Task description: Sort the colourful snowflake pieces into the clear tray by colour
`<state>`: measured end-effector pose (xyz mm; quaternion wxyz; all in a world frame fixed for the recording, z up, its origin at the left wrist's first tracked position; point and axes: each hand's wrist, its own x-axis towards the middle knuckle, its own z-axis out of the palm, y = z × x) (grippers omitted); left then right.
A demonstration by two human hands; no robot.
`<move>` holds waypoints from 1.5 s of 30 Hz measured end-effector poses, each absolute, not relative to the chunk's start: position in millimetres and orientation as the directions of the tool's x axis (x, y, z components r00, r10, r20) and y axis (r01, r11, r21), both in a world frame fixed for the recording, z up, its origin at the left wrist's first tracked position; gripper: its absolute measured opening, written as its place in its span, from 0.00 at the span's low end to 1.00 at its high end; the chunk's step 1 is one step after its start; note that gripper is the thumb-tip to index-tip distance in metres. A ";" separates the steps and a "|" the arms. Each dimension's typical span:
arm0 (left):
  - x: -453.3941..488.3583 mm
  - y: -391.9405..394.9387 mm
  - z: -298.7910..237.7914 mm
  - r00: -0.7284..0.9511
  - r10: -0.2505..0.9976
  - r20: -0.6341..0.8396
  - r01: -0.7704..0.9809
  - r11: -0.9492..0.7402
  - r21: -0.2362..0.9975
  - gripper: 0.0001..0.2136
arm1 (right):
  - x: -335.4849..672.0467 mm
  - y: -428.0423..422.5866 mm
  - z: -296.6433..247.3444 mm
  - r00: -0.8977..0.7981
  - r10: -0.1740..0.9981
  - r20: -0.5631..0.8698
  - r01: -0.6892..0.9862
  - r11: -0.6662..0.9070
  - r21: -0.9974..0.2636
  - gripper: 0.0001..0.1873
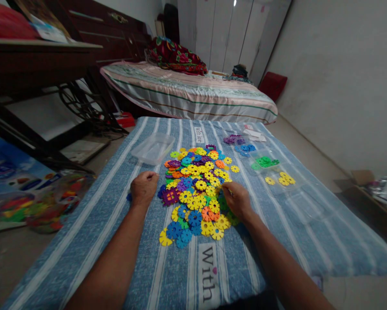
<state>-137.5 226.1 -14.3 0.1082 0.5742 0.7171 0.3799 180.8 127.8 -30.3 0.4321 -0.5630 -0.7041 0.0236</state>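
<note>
A heap of flower-shaped plastic discs (196, 200) in yellow, blue, orange, green and purple covers the middle of the striped cloth, with a square purple window piece (170, 196) among them. Left of the heap, my left hand (144, 188) is closed, thumb and fingers together; what it may hold is hidden. A bit of dark blue (129, 196) shows just beside it, and I cannot tell whether it is held. My right hand (237, 199) is at the heap's right edge with its fingers pinched close to yellow discs. Whatever is in that pinch is too small to make out.
A clear plastic box (153, 148) sits at the back left. Along the right, clear trays hold purple discs (234, 139), blue discs (245, 148), green discs (267, 162) and yellow discs (284, 178). A bed (193, 92) stands beyond the cloth-covered table, a sewing-machine stand (80, 101) at left.
</note>
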 end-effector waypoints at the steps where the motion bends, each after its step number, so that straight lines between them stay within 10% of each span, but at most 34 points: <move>1: -137.6 226.3 -14.5 -0.316 0.906 0.282 0.742 0.051 0.669 0.11 | 182.3 128.8 -29.6 0.053 0.814 0.578 0.747 0.351 -0.564 0.14; 9: -137.8 226.7 -16.0 -0.312 0.911 0.269 0.732 0.050 0.679 0.11 | 231.9 141.2 -4.0 0.323 0.806 0.496 0.667 0.178 -0.723 0.12; 21: -137.5 226.4 -16.2 -0.328 0.904 0.274 0.727 0.056 0.684 0.09 | 200.7 120.5 -26.0 -0.107 0.950 0.293 0.880 0.228 -0.416 0.08; 30: -137.2 227.0 -16.5 -0.333 0.907 0.258 0.729 0.074 0.680 0.10 | 209.9 115.4 -15.5 0.153 0.906 0.394 0.678 0.194 -0.709 0.10; 39: -136.7 224.3 -12.3 -0.323 0.912 0.253 0.724 0.065 0.687 0.09 | 314.8 128.9 28.7 0.363 0.499 0.787 0.928 -0.121 -0.352 0.09; 45: -137.0 225.1 -12.9 -0.315 0.914 0.256 0.740 0.068 0.670 0.10 | 270.3 123.8 -1.1 0.179 0.715 0.676 0.913 0.135 -0.385 0.10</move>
